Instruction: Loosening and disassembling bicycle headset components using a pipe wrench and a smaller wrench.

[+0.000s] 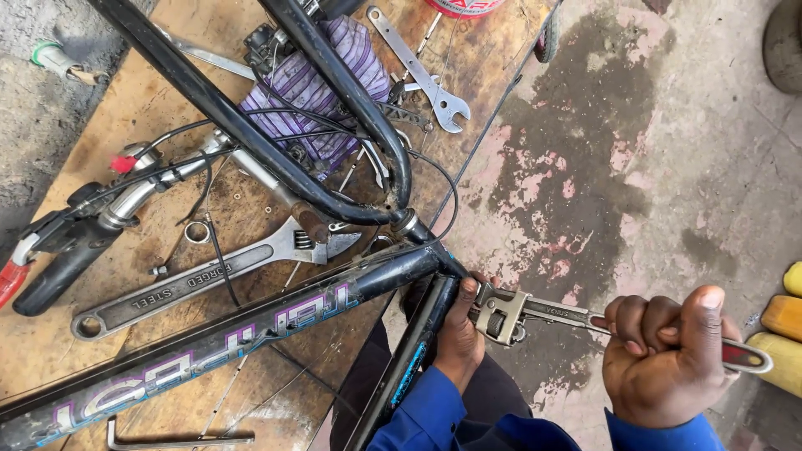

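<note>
Right hand [664, 359] clamped on pipe wrench [535, 315] handle; left hand [459, 330] wrapped round bike frame [251, 330] beside wrench jaws. Step: turning headset fitting w/ wrench. Next needs steady frame, firm pull.

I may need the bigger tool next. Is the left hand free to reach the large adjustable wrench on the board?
Probably not at once: the left hand grips the bike frame, whose tube lies between it and the adjustable wrench. Let go, it could likely reach over.
</note>
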